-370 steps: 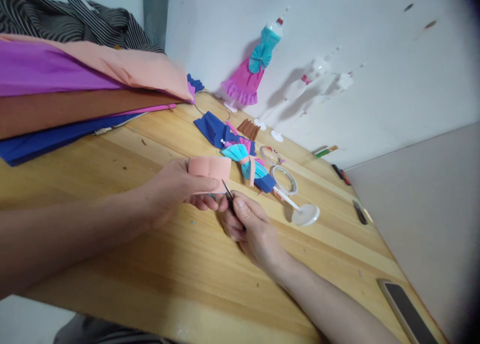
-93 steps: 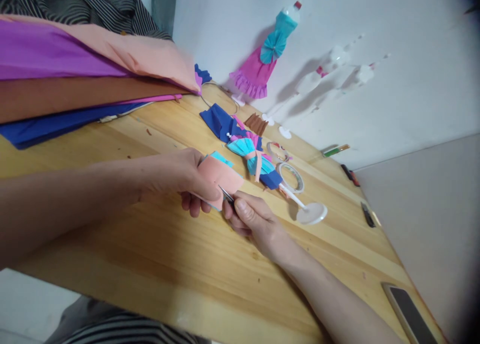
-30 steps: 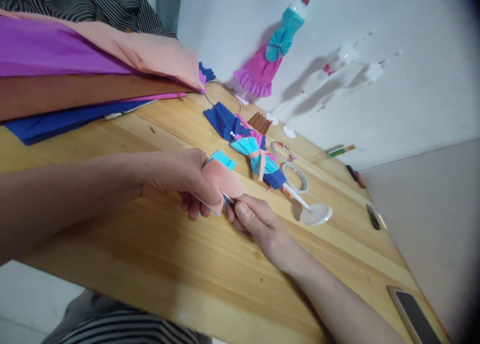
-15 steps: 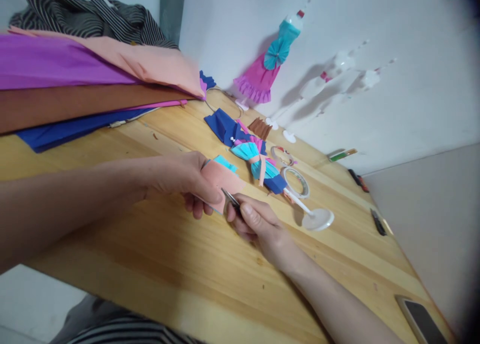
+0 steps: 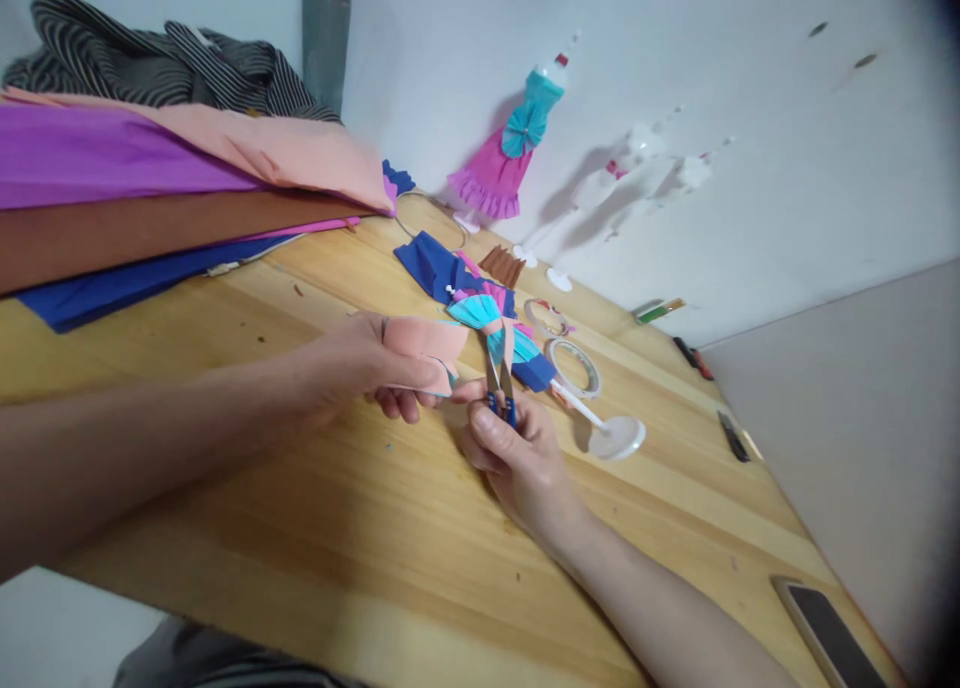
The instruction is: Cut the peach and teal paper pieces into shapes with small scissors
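Item: peach paper piece (image 5: 424, 340), with a turquoise layer showing at its lower edge, held just above the bench (image 5: 315, 528). Left hand (image 5: 367, 363): fingers closed, pinching the piece. Right hand (image 5: 517, 458): closed round small scissors (image 5: 501, 383), blades upright, slightly parted, just beside the piece's edge. Adjacent: dressed doll stand (image 5: 517, 353) lying on the bench, tape ring (image 5: 572, 364), stacked paper sheets (image 5: 150, 198), phone (image 5: 821, 623). Risk, as judged: the blade tips stand near the left fingertips and could nick them; a loose pinch could let the layers slip apart.
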The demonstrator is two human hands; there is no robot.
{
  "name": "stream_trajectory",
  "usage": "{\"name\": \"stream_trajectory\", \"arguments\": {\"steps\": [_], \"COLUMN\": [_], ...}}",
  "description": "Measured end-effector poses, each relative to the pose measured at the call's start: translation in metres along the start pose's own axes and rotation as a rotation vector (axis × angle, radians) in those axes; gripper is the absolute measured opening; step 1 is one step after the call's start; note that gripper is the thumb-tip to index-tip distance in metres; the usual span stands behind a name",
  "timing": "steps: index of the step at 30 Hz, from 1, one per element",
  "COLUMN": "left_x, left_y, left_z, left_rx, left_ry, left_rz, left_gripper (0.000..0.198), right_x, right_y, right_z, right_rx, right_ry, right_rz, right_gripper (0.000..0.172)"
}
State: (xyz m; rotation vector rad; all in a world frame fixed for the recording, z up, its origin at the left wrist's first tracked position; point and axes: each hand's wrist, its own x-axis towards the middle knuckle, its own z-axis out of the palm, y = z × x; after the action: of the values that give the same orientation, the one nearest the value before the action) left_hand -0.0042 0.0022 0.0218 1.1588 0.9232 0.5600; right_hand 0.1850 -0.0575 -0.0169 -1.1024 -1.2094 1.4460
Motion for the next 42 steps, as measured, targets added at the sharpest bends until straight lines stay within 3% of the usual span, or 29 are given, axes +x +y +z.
{"name": "stream_trajectory", "arguments": {"steps": [8,14,21,29,35,42], "left_x": [0.003,0.000,-0.001,-0.001,0.001,0.003], "left_y": [-0.011,-0.010,-0.009,-0.007,-0.007,-0.009], "left_z": [0.011,0.021,0.027,0.024,0.018,0.011], "left_rx": [0.071,0.063,0.102,0.063,0.054,-0.042], "left_ry": [0.047,0.102,0.189,0.124,0.044,-0.003], "left_rz": [-0.011,0.011,0.015,-0.003,-0.016,-0.008], "left_gripper": [0.033,0.019,0.019,0.016,0.028,0.021], "right_x": [0.005,0.009,0.011,0.012,0.012,0.012], "right_y": [0.001,0.001,0.002,0.001,-0.004,-0.006], "right_z": [0.004,0.009,0.011,0.009,0.006,0.005], "right_rx": [-0.129,-0.217,-0.162,-0.142,-0.188,-0.223], "right_ry": [-0.008,0.083,0.121,0.084,0.075,0.074], "right_rz": [-0.059,-0.032,-0.048,-0.051,-0.055,-0.063], "right_gripper": [0.039,0.034,0.036,0.033,0.031,0.027]}}
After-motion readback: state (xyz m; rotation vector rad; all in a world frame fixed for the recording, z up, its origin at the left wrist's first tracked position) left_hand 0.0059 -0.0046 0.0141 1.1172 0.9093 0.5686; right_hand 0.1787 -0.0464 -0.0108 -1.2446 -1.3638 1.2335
